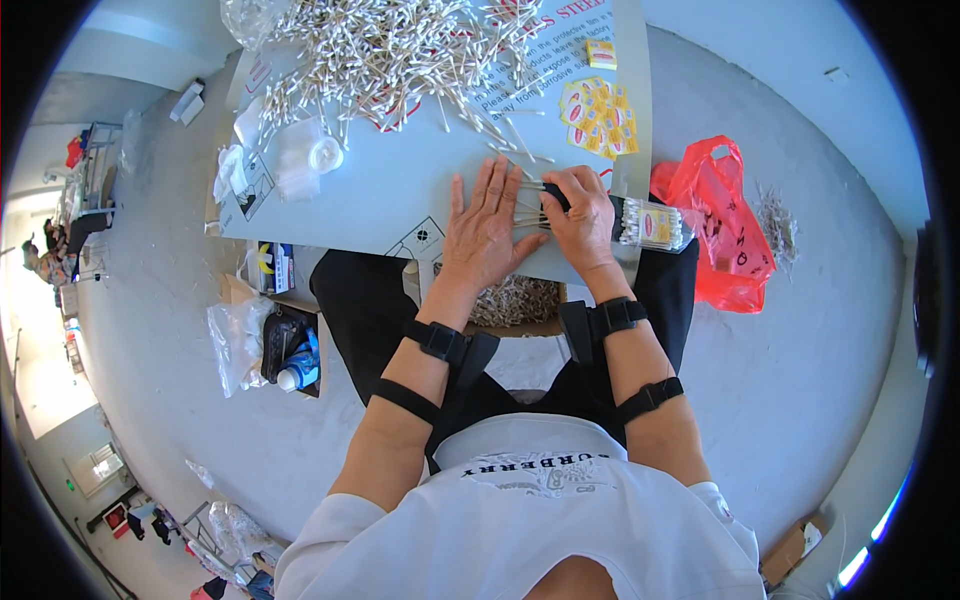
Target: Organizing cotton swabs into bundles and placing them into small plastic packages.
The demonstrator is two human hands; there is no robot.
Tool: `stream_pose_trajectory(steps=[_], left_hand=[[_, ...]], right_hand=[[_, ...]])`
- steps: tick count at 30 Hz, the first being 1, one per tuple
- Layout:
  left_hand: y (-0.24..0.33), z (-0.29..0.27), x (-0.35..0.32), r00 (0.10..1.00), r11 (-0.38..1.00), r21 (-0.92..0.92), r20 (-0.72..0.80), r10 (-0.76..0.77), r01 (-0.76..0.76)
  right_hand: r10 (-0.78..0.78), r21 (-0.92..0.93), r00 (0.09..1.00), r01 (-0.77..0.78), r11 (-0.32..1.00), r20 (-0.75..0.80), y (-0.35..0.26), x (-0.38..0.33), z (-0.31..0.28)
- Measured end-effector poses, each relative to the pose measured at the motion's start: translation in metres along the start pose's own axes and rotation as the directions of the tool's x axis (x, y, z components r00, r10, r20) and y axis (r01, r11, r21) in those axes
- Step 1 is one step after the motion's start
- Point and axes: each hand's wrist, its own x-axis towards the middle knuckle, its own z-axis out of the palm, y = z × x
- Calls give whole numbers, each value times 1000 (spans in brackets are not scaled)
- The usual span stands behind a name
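Pressing flat, the left hand (487,232) lies with fingers spread on the tabletop (380,205), palm down over a small row of cotton swabs (528,213), holding nothing. The right hand (583,218) sits just beside it, its grip closed narrow around a dark tool or holder (556,196) with the swab ends running under its fingers; exactly how the fingertips pinch is hidden.

To do this well, I judge the flat hand should hold the sticks level and parallel while the right gathers them in one even bunch, ends flush, with no stray crossing over.

Just right of the grip, a filled clear pack of swabs (652,226) lies at the tabletop's near corner, partly overhanging, so a wide sweep that way could knock it off toward the red plastic bag (715,225) on the floor. Beyond the grip lie yellow labels (598,115), and farther off the big loose heap of swabs (390,45). Left of the flat hand the surface gives the best room for moving. The near edge runs right under both wrists, with a box of swabs (515,302) below it.
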Motion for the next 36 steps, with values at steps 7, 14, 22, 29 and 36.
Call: stream_pose_trajectory(steps=[7,14,22,29,36], left_hand=[[0,0,-1,1000,1000,-1,-10,7,-7],[2,-2,-2,1000,1000,-29,-19,-9,8],[0,-2,-5,999,1000,-20,-37,19,-20],[2,-2,-4,998,999,-4,-44,42,-42],[0,-2,-6,998,999,-24,-42,40,-41]], right_hand=[[-45,-47,999,46,998,11,0,3,6],[34,42,999,-32,999,-37,-8,14,11],[-50,-38,976,59,998,211,2,21,6],[-32,-40,998,30,999,-61,-3,40,16],[-27,-170,996,42,985,88,11,39,15]])
